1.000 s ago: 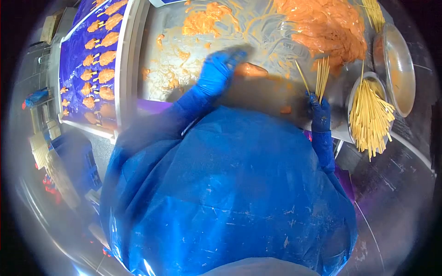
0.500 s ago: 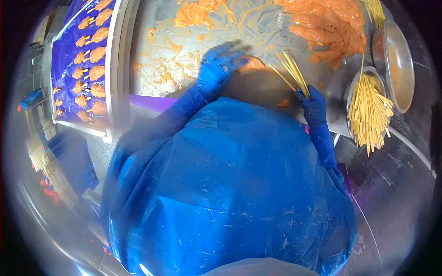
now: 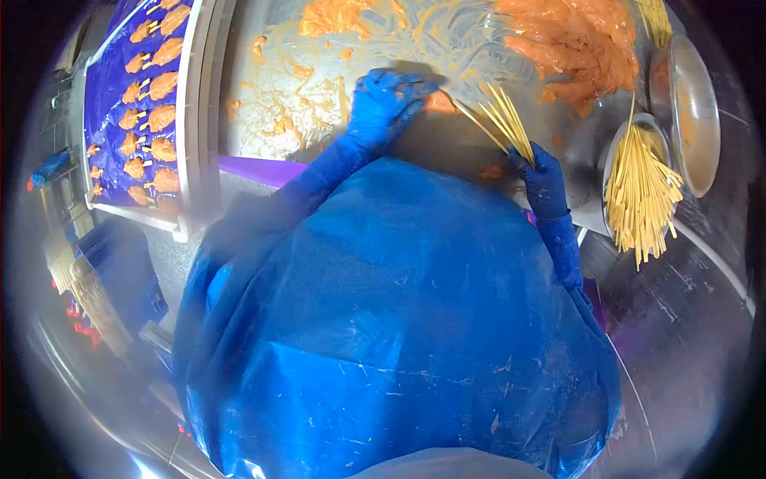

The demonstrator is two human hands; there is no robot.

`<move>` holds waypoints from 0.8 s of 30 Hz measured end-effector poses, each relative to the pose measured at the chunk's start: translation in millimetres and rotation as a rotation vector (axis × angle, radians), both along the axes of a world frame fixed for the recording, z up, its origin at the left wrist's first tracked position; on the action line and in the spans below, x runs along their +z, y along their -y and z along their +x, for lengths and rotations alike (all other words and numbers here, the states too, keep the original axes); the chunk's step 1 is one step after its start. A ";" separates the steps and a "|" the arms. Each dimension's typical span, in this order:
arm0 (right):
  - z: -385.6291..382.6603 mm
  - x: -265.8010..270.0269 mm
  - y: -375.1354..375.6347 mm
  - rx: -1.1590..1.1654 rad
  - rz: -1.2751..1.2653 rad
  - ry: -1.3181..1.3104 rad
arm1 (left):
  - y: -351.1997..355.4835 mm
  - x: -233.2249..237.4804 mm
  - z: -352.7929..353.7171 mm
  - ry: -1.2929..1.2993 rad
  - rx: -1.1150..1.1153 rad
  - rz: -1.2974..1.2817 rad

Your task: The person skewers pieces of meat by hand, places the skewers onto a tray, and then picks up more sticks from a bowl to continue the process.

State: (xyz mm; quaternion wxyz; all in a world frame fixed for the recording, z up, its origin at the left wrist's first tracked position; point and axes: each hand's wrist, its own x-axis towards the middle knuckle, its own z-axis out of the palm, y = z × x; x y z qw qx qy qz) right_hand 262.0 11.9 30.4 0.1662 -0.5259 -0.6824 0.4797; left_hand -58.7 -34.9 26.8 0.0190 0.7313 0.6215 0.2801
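My left hand [image 3: 384, 105], in a blue glove, has its fingers bent over the left end of a small piece of orange marinated meat [image 3: 439, 102] on the metal table. Several thin wooden skewers [image 3: 509, 120] fan out from my right hand [image 3: 546, 182], which is gloved too and closed round their lower ends. One of these skewers slants away from the bunch to the left, and its tip overlaps the meat beside my left fingers.
A heap of marinated meat [image 3: 570, 44] lies at the back right, a smaller one [image 3: 335, 17] at the back. Skewers [image 3: 638, 195] fill a metal bowl at right, next to a larger bowl [image 3: 694, 116]. Skewered meat [image 3: 163, 117] lines a blue-covered tray [image 3: 112, 104] at left.
My left fingers have shifted slightly up and right over the meat piece. The slanting skewer in my right hand now reaches farther up and left, to the meat.
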 end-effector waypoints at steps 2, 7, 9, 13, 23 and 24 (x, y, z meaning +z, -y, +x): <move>1.7 -3.7 -0.8 0.002 -0.035 0.033 | -7.7 -12.3 6.1 0.040 -0.079 -0.086; 8.5 -9.8 0.8 -0.011 -0.045 -0.017 | -13.2 -26.0 7.0 0.131 -0.072 -0.107; 10.3 -14.9 2.1 -0.007 -0.027 0.027 | -13.8 -28.1 6.7 0.113 -0.090 -0.075; 2.3 -7.9 1.3 0.031 -0.061 -0.005 | -14.7 -27.6 7.3 0.119 -0.108 -0.051; -6.4 -1.6 -2.4 -0.013 -0.167 -0.059 | -16.0 -32.4 7.1 0.105 -0.109 -0.049; -7.8 -0.5 -3.2 -0.016 -0.182 -0.050 | -16.1 -32.7 7.1 0.101 -0.120 -0.043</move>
